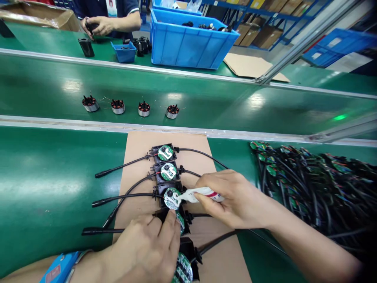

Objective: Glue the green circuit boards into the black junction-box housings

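A column of black housings (182, 247) with round green circuit boards lies on a cardboard sheet (141, 149). My right hand (235, 198) is closed around a white squeeze tube (206, 193) with red markings. Its nozzle touches the third circuit board (170, 197), where white paste lies. White paste also marks the two farther boards, the top one (165, 153) and the second one (168, 171). My left hand (144, 243) is closed at the column's left side, its fingertips pressing at the third board's near edge. It partly hides the fourth board (180, 223) and its housing.
Black cables (123, 165) stick out on both sides of the housings. A heap of wired boards (306, 184) lies at the right. Several motor stators (144, 109) stand beyond the rail. Across the bench are a blue bin (188, 43) and another person's hands (100, 26) holding a black part.
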